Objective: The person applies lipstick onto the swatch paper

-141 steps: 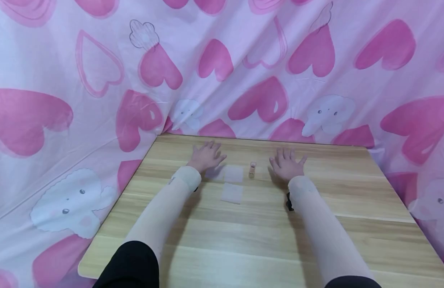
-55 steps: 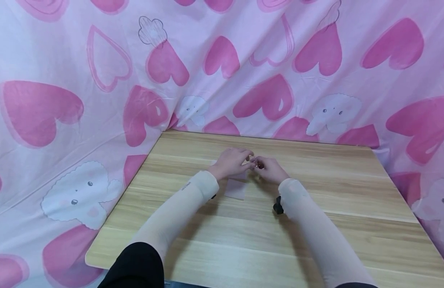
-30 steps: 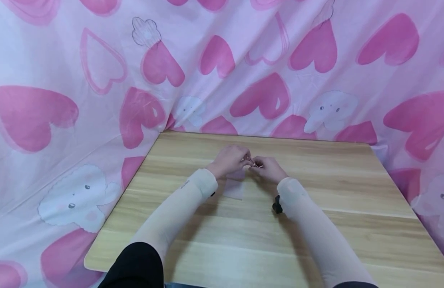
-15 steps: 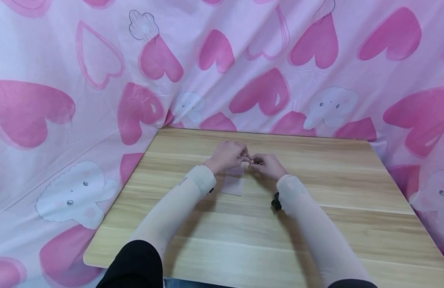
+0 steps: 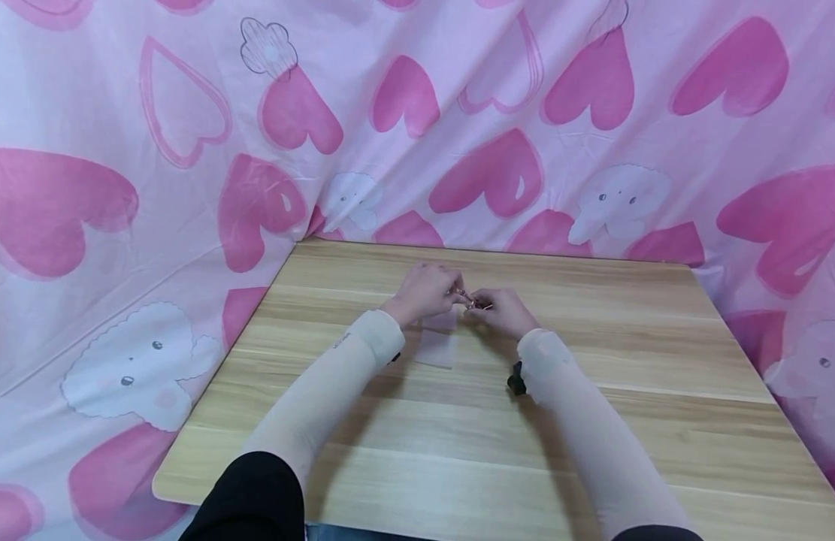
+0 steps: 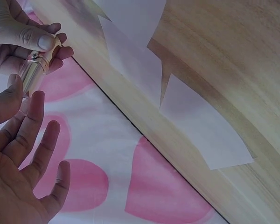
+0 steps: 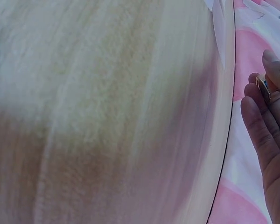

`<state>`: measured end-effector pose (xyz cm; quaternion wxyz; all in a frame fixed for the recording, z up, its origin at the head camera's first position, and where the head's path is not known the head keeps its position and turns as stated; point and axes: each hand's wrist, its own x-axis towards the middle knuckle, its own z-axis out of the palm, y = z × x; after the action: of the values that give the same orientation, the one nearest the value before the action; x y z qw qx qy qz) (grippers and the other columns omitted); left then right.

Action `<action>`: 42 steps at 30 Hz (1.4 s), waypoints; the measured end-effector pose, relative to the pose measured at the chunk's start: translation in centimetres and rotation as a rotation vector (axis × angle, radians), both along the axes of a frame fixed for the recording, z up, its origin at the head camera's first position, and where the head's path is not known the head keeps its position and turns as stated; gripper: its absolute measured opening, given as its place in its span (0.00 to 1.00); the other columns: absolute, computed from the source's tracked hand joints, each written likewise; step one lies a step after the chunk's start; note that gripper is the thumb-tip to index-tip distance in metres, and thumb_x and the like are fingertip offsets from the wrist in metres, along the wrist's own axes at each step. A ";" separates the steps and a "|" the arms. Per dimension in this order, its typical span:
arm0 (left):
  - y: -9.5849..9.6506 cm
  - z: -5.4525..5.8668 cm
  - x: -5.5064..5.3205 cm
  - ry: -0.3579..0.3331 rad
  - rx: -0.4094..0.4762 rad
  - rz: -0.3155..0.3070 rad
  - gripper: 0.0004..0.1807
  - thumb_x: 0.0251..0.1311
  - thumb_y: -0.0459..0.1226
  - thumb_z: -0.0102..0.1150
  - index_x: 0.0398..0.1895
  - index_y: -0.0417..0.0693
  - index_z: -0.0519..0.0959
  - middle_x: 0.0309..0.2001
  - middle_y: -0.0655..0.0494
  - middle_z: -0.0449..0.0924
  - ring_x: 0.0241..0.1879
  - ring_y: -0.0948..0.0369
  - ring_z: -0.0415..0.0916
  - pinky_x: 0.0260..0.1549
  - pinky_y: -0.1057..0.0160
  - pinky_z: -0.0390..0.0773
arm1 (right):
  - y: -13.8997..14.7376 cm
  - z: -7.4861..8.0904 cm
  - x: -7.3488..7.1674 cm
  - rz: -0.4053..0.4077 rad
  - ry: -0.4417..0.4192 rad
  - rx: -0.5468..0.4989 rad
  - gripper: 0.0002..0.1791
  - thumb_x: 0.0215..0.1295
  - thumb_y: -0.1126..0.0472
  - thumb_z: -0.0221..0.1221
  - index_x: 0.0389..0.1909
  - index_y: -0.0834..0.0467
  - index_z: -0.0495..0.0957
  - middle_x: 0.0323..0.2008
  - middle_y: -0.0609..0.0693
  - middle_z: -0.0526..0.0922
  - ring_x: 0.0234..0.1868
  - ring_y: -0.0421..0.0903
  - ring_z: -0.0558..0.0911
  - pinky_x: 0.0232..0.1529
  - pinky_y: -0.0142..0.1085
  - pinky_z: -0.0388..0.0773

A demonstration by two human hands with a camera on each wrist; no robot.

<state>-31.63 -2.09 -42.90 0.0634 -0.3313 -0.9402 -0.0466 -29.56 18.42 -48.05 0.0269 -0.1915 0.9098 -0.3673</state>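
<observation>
A small gold lipstick tube [image 5: 467, 299] with a clear section is held between both hands above the far half of the table. My left hand [image 5: 425, 291] pinches its clear end between thumb and index finger, the other fingers spread in the left wrist view. My right hand [image 5: 503, 312] grips the opposite end, thumb along it. A little ornament sits around the middle of the lipstick tube [image 6: 34, 72] in the left wrist view. The right wrist view shows a round gold end [image 7: 262, 87] at the right fingers. Fingers hide parts of the tube.
Pale square sheets of paper [image 5: 435, 349] lie on the wooden table [image 5: 417, 451] just below the hands; three show in the left wrist view, one of them a near sheet [image 6: 203, 126]. A pink heart-patterned curtain [image 5: 485, 180] hangs behind the table's far edge.
Earlier the tube stood on the table between two flat, spread hands. Both hands have since come together and lifted it. Over the last second its ends have drawn slightly apart and more gold shows.
</observation>
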 end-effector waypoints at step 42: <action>1.8 -5.1 -3.5 -0.047 -0.010 0.187 0.11 0.69 0.52 0.56 0.43 0.59 0.81 0.42 0.60 0.84 0.44 0.56 0.80 0.45 0.49 0.76 | 3.4 -0.9 0.2 -0.167 -0.111 -0.134 0.11 0.66 0.54 0.68 0.45 0.54 0.85 0.42 0.50 0.87 0.45 0.48 0.83 0.51 0.46 0.78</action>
<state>-35.14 -0.32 -47.97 0.0437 -0.2411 -0.9686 -0.0434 -29.36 21.83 -48.99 0.0338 -0.0957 0.8931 -0.4382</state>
